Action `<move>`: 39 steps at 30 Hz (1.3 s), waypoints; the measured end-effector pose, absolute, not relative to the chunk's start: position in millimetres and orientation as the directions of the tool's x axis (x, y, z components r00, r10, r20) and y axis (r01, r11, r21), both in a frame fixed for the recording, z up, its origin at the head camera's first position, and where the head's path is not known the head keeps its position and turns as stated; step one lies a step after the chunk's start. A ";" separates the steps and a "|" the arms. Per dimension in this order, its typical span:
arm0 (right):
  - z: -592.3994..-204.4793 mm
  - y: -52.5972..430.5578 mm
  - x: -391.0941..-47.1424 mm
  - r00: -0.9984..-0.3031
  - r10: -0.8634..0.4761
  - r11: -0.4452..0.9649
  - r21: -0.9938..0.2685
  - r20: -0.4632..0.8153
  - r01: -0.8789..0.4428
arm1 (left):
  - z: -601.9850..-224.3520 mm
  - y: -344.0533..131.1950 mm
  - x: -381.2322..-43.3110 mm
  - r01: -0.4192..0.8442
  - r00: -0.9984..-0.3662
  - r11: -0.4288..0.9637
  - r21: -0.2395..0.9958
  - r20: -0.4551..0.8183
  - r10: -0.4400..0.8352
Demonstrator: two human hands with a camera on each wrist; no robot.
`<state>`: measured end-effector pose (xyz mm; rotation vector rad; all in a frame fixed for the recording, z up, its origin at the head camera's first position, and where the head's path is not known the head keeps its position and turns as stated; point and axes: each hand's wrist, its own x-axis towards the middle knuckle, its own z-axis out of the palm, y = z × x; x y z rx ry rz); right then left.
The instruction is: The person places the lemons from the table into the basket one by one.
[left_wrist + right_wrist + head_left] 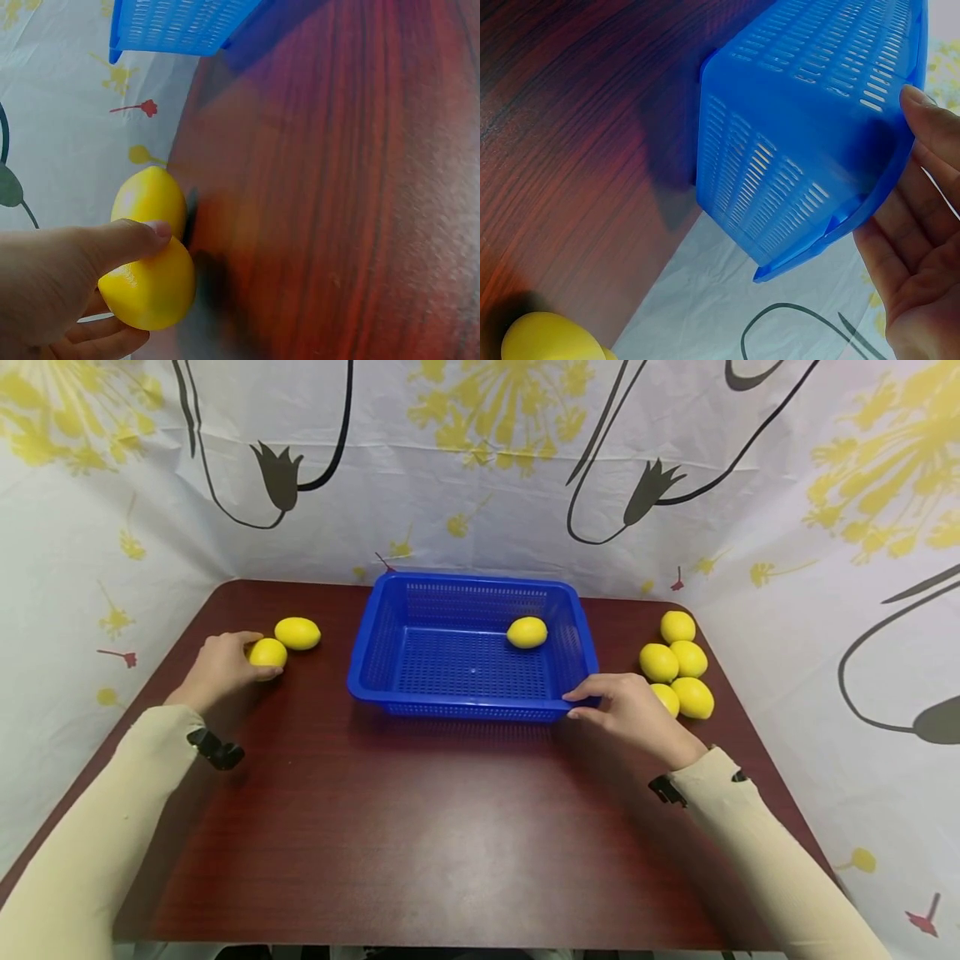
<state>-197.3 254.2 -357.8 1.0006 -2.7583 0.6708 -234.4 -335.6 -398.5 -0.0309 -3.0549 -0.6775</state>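
On the left of the table, my left hand (222, 667) grips a yellow lemon (267, 654) between thumb and fingers. Just behind it lies a second lemon (297, 633); in the left wrist view the held lemon (154, 289) overlaps that other lemon (150, 199). A blue perforated plastic basket (472, 702) stands at the middle back with one lemon (527, 632) inside, toward its right. My right hand (637, 710) pinches the basket's front right corner, the thumb against the outer wall and the fingers over the rim, as the right wrist view shows on the basket (795, 150).
Several loose lemons (686, 658) lie grouped on the right side of the table, just beyond my right hand. The dark red wooden table (420, 827) is bordered at the back and sides by a white patterned cloth (480, 527).
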 end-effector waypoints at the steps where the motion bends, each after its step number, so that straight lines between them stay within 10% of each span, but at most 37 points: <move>1: -357.8 254.2 -197.3 -0.771 -0.578 0.681 -0.362 0.268 -0.636 | -396.9 -335.0 -234.5 0.021 -1.000 0.904 0.427 0.023 0.012; 39: -358.7 254.5 -196.8 -0.758 -0.588 0.675 -0.344 0.283 -0.653 | -315.2 -263.8 -281.4 0.150 -0.985 0.877 0.456 0.142 0.095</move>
